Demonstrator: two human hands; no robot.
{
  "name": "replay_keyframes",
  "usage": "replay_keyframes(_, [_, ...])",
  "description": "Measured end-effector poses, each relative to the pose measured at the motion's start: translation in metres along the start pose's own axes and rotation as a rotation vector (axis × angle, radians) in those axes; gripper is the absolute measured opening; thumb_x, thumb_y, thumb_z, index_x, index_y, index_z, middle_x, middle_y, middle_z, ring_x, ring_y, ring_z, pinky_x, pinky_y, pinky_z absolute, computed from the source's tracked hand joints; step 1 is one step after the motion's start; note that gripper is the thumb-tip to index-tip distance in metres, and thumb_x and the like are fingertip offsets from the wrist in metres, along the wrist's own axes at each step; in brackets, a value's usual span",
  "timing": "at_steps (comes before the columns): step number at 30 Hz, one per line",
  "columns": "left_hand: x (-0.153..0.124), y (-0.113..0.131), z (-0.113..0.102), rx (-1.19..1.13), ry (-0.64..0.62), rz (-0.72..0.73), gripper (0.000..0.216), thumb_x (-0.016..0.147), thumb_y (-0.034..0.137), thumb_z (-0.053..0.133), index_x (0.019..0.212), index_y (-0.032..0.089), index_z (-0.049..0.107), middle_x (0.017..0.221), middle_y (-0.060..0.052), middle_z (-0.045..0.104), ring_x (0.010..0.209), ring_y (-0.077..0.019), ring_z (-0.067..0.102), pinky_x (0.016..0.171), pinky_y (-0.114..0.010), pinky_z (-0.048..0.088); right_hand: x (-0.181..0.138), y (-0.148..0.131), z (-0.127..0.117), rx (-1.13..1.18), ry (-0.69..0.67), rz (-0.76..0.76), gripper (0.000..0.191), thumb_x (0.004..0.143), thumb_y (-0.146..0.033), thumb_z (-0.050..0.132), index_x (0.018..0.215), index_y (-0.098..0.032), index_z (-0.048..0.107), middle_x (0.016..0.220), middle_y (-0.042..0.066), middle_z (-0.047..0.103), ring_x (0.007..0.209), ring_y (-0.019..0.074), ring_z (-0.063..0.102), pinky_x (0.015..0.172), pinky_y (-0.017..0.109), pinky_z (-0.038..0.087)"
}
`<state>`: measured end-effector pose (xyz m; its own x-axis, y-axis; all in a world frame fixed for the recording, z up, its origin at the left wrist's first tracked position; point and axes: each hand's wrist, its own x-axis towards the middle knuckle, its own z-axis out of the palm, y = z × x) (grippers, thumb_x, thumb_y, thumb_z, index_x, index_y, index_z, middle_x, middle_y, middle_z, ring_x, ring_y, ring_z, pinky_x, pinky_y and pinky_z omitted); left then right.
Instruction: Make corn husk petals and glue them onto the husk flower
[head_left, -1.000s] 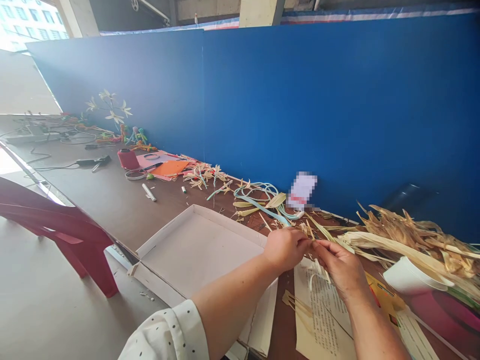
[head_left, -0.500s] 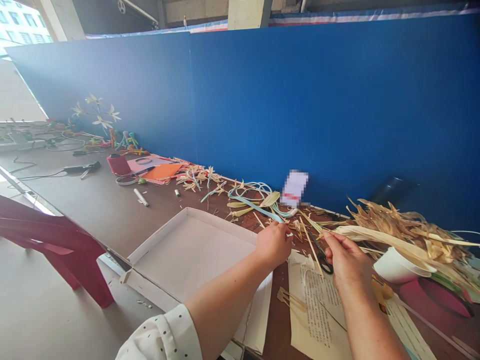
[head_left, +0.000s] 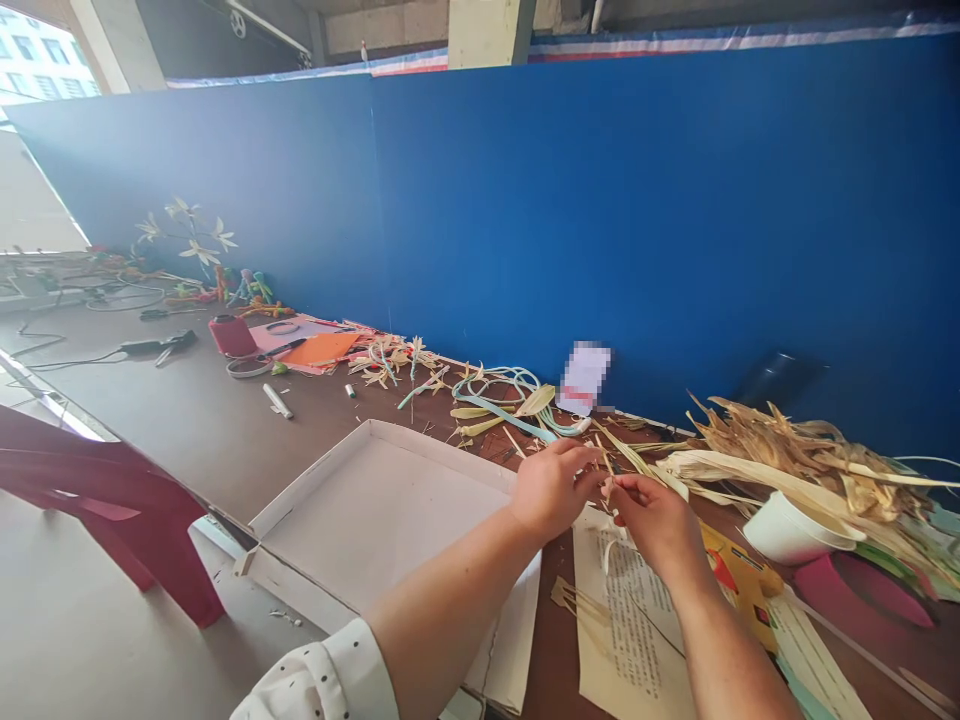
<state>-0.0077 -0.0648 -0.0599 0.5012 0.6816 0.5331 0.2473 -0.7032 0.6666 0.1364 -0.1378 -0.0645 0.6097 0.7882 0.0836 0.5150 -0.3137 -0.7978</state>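
Note:
My left hand and my right hand meet fingertip to fingertip above a printed sheet. Between the fingers of my right hand is a small, narrow pale strip, its lower end curling down over the sheet. The fingers of my left hand are bent and closed toward the same spot; what they grip is too small to make out. Just beyond the fingertips, pale green husk strips and thin sticks lie on the brown table.
A shallow white box lid lies left of my hands. On the right are dried corn husks, a white cup, a pink roll and a yellow glue gun. A blue panel stands behind the table.
My right hand has moved left and my left hand slightly right, so their fingertips now come together. A curled pale strip now shows below the right fingers.

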Motion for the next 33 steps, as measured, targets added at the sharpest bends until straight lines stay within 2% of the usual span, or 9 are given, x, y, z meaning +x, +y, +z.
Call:
replay_keyframes(2, [0.000,-0.004,0.005,0.015,-0.078,-0.045,0.028,0.083,0.039,0.055,0.107,0.028,0.067,0.103,-0.001,0.067,0.089,-0.0157,0.062,0.082,-0.026,0.047,0.002,0.004,0.002,0.045,-0.029,-0.046,0.025,0.069,-0.045,0.062,0.080,-0.024,0.066,0.066,0.000,0.068,0.054,0.0195,0.062,0.057,0.031,0.043])
replay_keyframes(5, [0.002,-0.011,0.011,-0.036,-0.120,-0.102,0.023,0.083,0.034,0.055,0.098,0.026,0.071,0.094,-0.001,0.069,0.085,-0.0148,0.061,0.080,-0.025,0.046,0.004,0.008,0.003,0.102,-0.069,-0.086,0.031,0.068,-0.049,0.063,0.083,-0.022,0.067,0.060,0.000,0.065,0.052,0.0183,0.058,0.053,0.030,0.041])
replay_keyframes(9, [0.005,-0.016,0.015,-0.190,-0.169,-0.235,0.023,0.081,0.036,0.056,0.091,0.024,0.073,0.084,0.001,0.070,0.077,-0.0129,0.061,0.072,-0.023,0.045,0.005,0.008,0.001,0.156,-0.115,-0.024,0.040,0.067,-0.053,0.064,0.090,-0.020,0.068,0.052,-0.002,0.060,0.045,0.0156,0.051,0.044,0.027,0.033])
replay_keyframes(13, [0.006,-0.016,0.017,-0.285,-0.199,-0.328,0.029,0.078,0.043,0.058,0.093,0.023,0.072,0.078,0.001,0.069,0.072,-0.0120,0.059,0.069,-0.022,0.045,0.005,0.007,0.000,0.207,-0.111,0.013,0.040,0.064,-0.049,0.067,0.091,-0.019,0.069,0.050,-0.002,0.058,0.040,0.0127,0.046,0.040,0.026,0.028])
replay_keyframes(18, [0.006,-0.018,0.019,-0.302,-0.185,-0.311,0.025,0.076,0.038,0.060,0.092,0.023,0.073,0.086,0.001,0.071,0.078,-0.0127,0.060,0.070,-0.021,0.045,0.006,0.009,0.003,0.250,-0.141,-0.010,0.037,0.063,-0.043,0.070,0.092,-0.020,0.070,0.055,-0.001,0.061,0.044,0.0131,0.048,0.041,0.025,0.028])
replay_keyframes(22, [0.009,-0.021,0.020,-0.310,-0.156,-0.360,0.023,0.075,0.035,0.061,0.090,0.022,0.073,0.086,0.000,0.070,0.079,-0.0131,0.060,0.070,-0.022,0.045,0.004,0.008,0.004,0.338,-0.218,0.044,0.037,0.063,-0.041,0.071,0.095,-0.021,0.070,0.057,-0.002,0.059,0.049,0.0124,0.047,0.043,0.023,0.029])
replay_keyframes(24, [0.011,-0.021,0.019,-0.397,-0.152,-0.433,0.023,0.074,0.034,0.063,0.089,0.019,0.073,0.081,-0.001,0.069,0.073,-0.0113,0.058,0.066,-0.021,0.044,0.001,0.004,0.003,0.430,-0.240,0.087,0.035,0.063,-0.039,0.072,0.093,-0.021,0.070,0.060,-0.001,0.059,0.051,0.0113,0.045,0.043,0.022,0.028])
replay_keyframes(28, [0.014,-0.020,0.015,-0.683,-0.195,-0.596,0.029,0.072,0.034,0.067,0.093,0.015,0.072,0.070,-0.001,0.064,0.056,-0.0061,0.048,0.053,-0.018,0.039,-0.005,-0.005,-0.002,0.645,-0.292,0.147,0.030,0.061,-0.035,0.074,0.086,-0.021,0.071,0.079,0.003,0.066,0.052,0.0098,0.042,0.039,0.020,0.024])
replay_keyframes(33, [0.013,-0.019,0.012,-0.876,-0.191,-0.596,0.035,0.066,0.040,0.073,0.090,0.014,0.072,0.066,0.000,0.061,0.054,-0.0047,0.044,0.050,-0.018,0.035,-0.005,-0.006,-0.005,0.817,-0.337,0.235,0.025,0.065,-0.033,0.075,0.086,-0.021,0.072,0.086,0.006,0.066,0.052,0.0077,0.040,0.035,0.016,0.024])
